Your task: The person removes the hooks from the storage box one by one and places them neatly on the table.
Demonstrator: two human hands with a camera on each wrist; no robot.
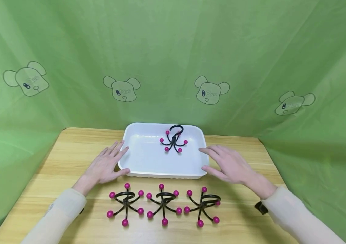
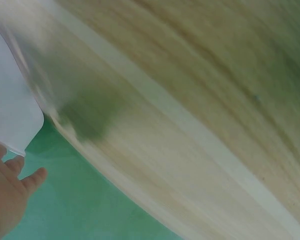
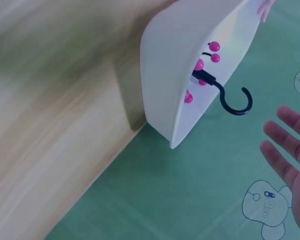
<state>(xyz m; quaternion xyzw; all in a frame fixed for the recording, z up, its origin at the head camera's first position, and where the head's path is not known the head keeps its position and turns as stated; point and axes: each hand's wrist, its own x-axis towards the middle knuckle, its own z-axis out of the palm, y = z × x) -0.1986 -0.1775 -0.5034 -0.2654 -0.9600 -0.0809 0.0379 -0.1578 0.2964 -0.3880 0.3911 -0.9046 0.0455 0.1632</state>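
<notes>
A white plastic tray [image 1: 148, 159] sits on the wooden table. Inside it, toward the right, stands a black hook hanger [image 1: 174, 141] with several curved arms tipped with pink balls; its hook points up in the right wrist view. My left hand [image 1: 107, 166] is at the tray's left side, fingers spread and fairly straight, fingertips at the rim. On the other side, my right hand [image 1: 230, 164] has its fingers extended, fingertips overlapping the right rim; in the right wrist view a gap shows between it and the tray. Neither hand holds anything.
Three similar hook hangers lie in a row before the tray: left [image 1: 125, 202], middle [image 1: 163, 203] and right [image 1: 202, 204]. A green curtain [image 1: 166, 51] with printed mouse-like heads hangs behind and beside the wooden table [image 1: 78, 145].
</notes>
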